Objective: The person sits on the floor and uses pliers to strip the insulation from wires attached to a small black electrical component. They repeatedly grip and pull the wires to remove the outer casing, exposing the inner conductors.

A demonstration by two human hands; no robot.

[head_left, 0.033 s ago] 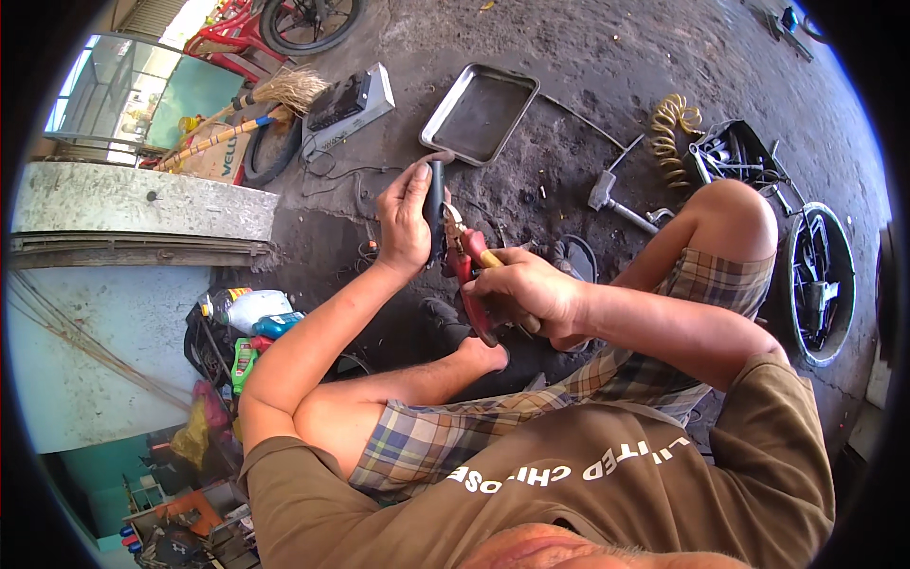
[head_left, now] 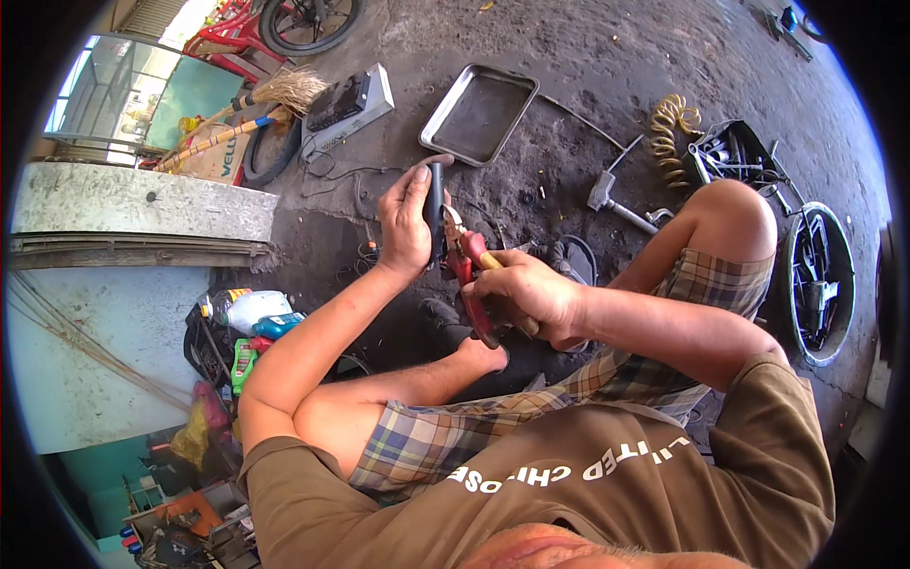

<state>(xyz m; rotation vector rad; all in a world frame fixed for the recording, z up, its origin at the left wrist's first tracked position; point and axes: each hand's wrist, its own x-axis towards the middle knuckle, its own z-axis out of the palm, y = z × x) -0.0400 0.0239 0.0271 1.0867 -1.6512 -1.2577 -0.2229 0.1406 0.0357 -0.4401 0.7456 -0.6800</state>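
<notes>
My left hand [head_left: 406, 223] is wrapped around a slim black part [head_left: 435, 194] and holds it upright in front of me, thumb on its top end. My right hand [head_left: 533, 299] grips red-handled pliers [head_left: 466, 267]. Their jaws point up and left and meet the lower side of the black part. Both hands hover over the dirty concrete floor, above my bare knees and checked shorts. What the jaws pinch is too small to tell.
An empty metal tray [head_left: 479, 114] lies just beyond my hands. A hammer [head_left: 614, 199], a yellow coiled hose [head_left: 669, 133], a black tool crate [head_left: 735, 156] and a round rim holding tools [head_left: 817, 284] sit to the right. A grey box device [head_left: 346, 104], broom [head_left: 280, 92] and bottles [head_left: 251, 313] are left.
</notes>
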